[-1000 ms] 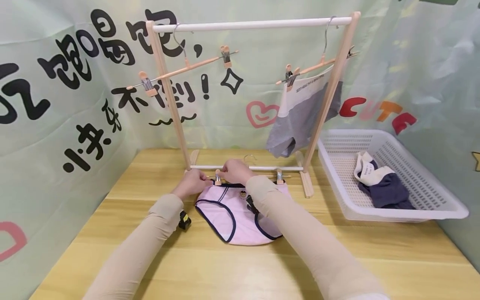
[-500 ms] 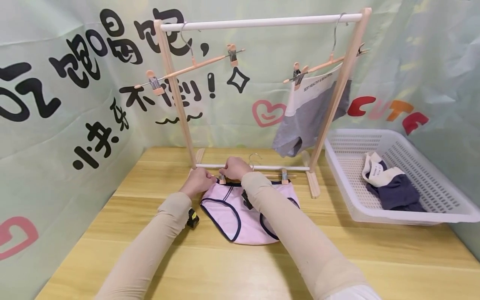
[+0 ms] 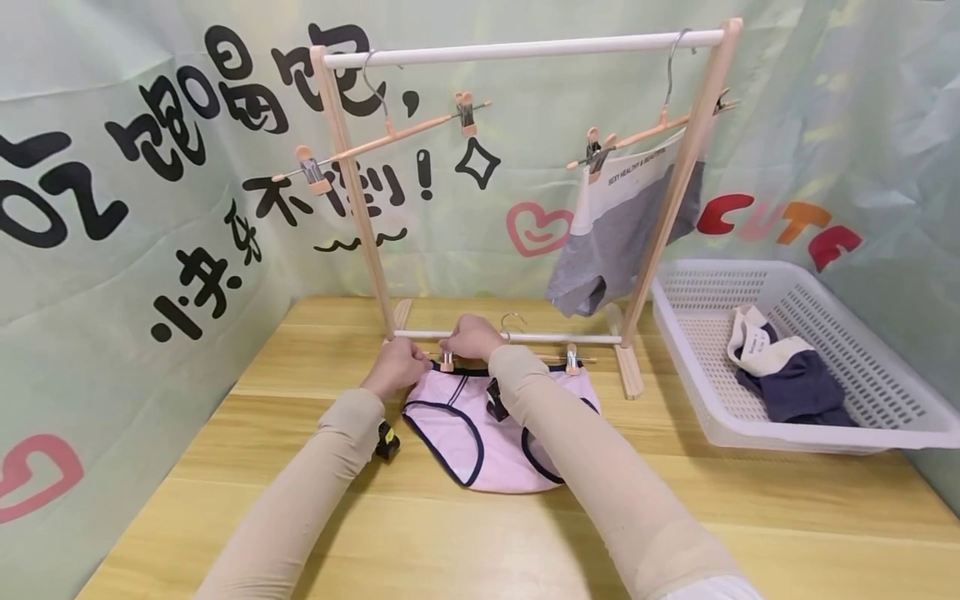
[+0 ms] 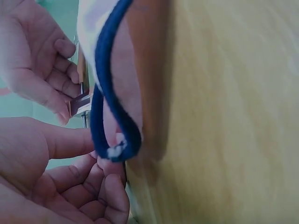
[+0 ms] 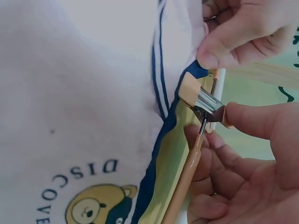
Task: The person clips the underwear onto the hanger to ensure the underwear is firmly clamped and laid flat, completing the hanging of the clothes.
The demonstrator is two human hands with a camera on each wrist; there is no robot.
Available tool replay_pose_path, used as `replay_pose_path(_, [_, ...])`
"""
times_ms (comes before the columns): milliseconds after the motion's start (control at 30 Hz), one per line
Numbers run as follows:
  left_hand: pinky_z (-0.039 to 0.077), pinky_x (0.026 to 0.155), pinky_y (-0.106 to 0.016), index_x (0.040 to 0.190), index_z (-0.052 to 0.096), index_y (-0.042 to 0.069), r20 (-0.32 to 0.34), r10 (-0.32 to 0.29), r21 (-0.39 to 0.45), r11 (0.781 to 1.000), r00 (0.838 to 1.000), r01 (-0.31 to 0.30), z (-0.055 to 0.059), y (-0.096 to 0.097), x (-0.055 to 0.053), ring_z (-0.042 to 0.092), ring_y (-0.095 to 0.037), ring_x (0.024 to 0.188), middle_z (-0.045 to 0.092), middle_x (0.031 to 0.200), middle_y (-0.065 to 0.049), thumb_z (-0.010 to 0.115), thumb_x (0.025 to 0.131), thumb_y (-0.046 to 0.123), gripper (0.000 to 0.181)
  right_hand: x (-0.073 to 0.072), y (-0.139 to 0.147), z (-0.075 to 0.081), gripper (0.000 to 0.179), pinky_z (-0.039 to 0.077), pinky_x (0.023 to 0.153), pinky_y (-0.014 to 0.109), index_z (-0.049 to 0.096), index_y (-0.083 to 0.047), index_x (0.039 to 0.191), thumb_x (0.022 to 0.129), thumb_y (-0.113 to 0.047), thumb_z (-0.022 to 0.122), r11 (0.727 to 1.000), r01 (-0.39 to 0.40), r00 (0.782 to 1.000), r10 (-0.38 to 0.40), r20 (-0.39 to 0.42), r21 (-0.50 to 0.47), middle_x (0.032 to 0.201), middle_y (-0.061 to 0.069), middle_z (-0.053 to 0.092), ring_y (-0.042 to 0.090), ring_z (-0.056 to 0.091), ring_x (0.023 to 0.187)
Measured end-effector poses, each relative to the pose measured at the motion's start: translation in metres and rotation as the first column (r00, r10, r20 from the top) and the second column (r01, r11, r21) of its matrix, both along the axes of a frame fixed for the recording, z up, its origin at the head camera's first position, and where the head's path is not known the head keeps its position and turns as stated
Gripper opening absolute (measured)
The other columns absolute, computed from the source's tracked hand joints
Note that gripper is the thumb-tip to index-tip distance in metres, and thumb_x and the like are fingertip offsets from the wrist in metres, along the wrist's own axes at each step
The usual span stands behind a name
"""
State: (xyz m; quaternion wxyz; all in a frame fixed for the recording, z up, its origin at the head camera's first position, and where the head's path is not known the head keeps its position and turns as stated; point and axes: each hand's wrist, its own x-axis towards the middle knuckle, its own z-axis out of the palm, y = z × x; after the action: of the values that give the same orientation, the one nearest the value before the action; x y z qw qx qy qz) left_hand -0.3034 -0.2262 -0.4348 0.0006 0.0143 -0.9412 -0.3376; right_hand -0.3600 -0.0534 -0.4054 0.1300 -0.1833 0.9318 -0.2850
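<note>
Pink underpants [image 3: 498, 467] with navy trim and a bear print [image 5: 91, 205] lie on the table, waistband toward the rack. My left hand [image 3: 395, 368] pinches the waistband's left corner; in the left wrist view the thumb and fingers close on the navy edge [image 4: 114, 84]. With thumb and fingers, my right hand [image 3: 474, 337] pinches the left metal clip [image 5: 208, 101] of a clip hanger [image 5: 184, 179]. The clip's pale jaw pad overlaps the waistband beside my left fingertips. The hanger's right clip [image 3: 572, 358] sits at the waistband's other end. My right forearm hides part of the underpants.
A wooden rack [image 3: 370, 225] with a white top bar [image 3: 525, 52] stands behind the hands. On it hang a bare clip hanger [image 3: 405, 133] and grey-and-white underpants [image 3: 611, 229]. The white basket [image 3: 693, 400] at right holds a navy-and-cream garment [image 3: 791, 375].
The head view has turned slightly left, shifting the scene rightward in the picture. Both hands stay at the waistband's left corner and the left clip.
</note>
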Motion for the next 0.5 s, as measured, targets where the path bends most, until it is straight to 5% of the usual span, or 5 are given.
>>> replay_pose_path(100, [0.042, 0.060, -0.026, 0.065, 0.063, 0.014, -0.018, -0.002, -0.003, 1.000, 1.000, 0.002, 0.001, -0.001, -0.001, 0.055, -0.016, 0.069, 0.060, 0.071, 0.001, 0.074, 0.092, 0.014, 0.029, -0.002, 0.003, 0.001, 0.055, 0.034, 0.057, 0.027, 0.046, -0.017, 0.057, 0.103, -0.034, 0.071, 0.998, 0.009, 0.999, -0.007, 0.039, -0.058, 0.056, -0.009, 0.033, 0.010, 0.032, 0.053])
replay_pose_path(300, [0.043, 0.063, -0.025, 0.074, 0.068, 0.009, 0.005, 0.019, -0.026, 0.999, 1.000, -0.019, 0.010, 0.005, 0.008, 0.060, -0.020, 0.079, 0.072, 0.086, -0.008, 0.074, 0.094, 0.011, 0.022, 0.003, 0.012, 0.004, 0.035, 0.046, 0.074, 0.029, 0.078, -0.005, 0.086, 0.099, -0.037, 0.073, 0.995, 0.004, 0.999, 0.000, 0.036, -0.104, 0.081, 0.000, 0.066, 0.017, 0.059, 0.080])
replay_pose_path(500, [0.040, 0.061, -0.023, 0.073, 0.068, 0.009, -0.005, 0.032, -0.031, 0.999, 0.999, -0.032, 0.008, 0.004, 0.008, 0.057, -0.018, 0.076, 0.070, 0.083, -0.005, 0.075, 0.094, 0.011, 0.023, 0.005, 0.012, 0.004, 0.038, 0.047, 0.075, 0.029, 0.081, -0.003, 0.097, 0.102, -0.039, 0.070, 0.997, -0.019, 1.000, 0.021, 0.019, -0.080, 0.089, 0.003, 0.069, 0.018, 0.061, 0.084])
